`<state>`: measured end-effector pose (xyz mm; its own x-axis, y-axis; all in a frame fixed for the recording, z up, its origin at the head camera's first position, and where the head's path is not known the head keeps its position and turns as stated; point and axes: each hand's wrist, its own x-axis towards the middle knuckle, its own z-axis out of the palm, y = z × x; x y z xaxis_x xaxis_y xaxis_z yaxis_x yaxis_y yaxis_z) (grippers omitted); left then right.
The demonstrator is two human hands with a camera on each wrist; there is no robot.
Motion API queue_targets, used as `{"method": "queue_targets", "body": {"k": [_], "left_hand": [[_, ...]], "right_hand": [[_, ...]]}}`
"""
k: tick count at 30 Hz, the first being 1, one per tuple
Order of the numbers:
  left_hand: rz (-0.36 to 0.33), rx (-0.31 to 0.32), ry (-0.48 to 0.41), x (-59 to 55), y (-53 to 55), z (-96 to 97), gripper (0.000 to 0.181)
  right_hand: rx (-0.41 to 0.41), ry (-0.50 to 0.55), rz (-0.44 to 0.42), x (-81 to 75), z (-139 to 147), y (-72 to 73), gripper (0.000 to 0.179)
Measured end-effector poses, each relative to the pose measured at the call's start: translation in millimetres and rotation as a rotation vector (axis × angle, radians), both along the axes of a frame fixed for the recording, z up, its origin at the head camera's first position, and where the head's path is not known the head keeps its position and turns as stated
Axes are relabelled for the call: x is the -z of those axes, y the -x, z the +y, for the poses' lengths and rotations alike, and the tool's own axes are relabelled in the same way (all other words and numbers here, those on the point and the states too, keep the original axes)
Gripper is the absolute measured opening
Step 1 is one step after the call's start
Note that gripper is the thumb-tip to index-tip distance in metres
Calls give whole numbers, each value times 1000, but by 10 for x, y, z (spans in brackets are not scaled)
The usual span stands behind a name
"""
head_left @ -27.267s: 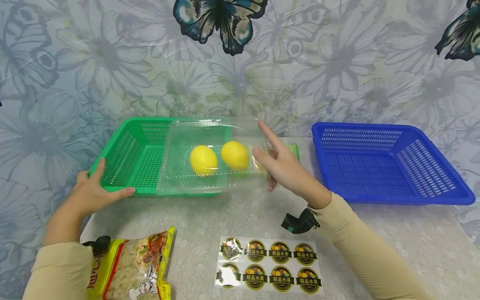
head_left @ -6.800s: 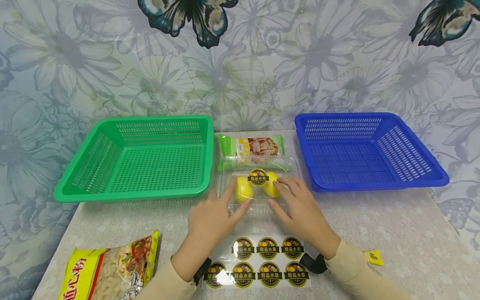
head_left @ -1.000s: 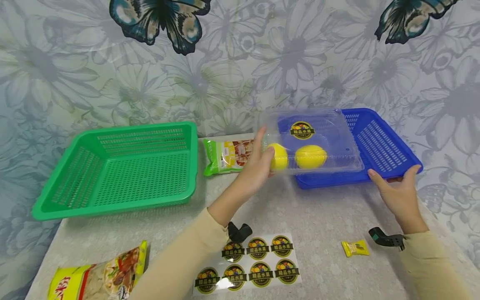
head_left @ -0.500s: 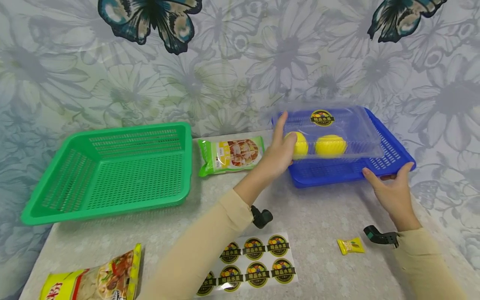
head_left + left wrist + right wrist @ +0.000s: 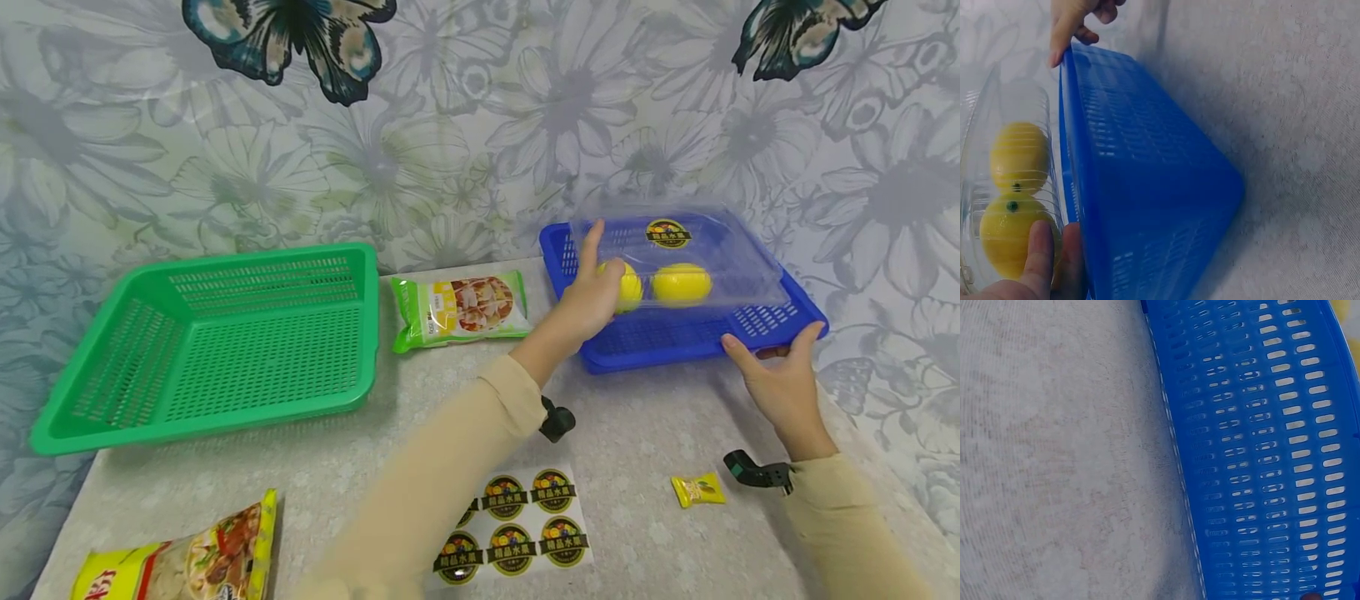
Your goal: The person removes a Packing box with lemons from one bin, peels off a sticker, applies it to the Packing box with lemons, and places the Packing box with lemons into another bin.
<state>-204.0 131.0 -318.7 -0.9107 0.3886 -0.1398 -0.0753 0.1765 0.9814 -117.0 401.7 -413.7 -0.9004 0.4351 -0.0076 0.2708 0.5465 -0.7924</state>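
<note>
My left hand [image 5: 592, 296] grips the left end of a clear plastic clamshell box [image 5: 727, 258], thumb toward the near side. Two yellow lemons [image 5: 681, 285] lie inside the box, and a round black fruit sticker [image 5: 668, 234] is on its lid. The box is over the blue basket [image 5: 622, 354], within its outline in the head view. In the left wrist view, the lemons [image 5: 1019, 156] show through the ribbed wall, beside the basket's rim. My right hand [image 5: 787, 392] holds the basket's near right rim, thumb on top and the other fingers partly hidden beneath.
A green basket [image 5: 360, 392] stands at the left. Between the baskets lies a green-and-white food packet [image 5: 465, 308]. Nearer are a yellow pasta bag [image 5: 202, 554], a sheet of round stickers [image 5: 525, 533] partly under the left sleeve, and a small yellow wrapped sweet [image 5: 697, 490].
Earlier the box was over the green basket, then on the table, where the sticker shows on its lid. In the last second my left hand carried it right, over the blue basket; my right hand kept its hold.
</note>
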Motion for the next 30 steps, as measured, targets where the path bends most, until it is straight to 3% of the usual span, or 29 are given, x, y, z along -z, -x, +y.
{"method": "queue_targets", "body": {"k": [7,17,22,30], "left_hand": [[-9,-20,19,95,34,187,59],[-102,-35,-55,205,103,300,64],[-112,-41,-9,255,114,373,66],[-184,-22,44,296,132,443,64]], "right_hand": [[9,-7,2,27,-12,5,119],[10,4,12,52,-3,-15,117],[12,-1,11,63,4,-20,117],[21,8,40,46,-18,-6,116]]}}
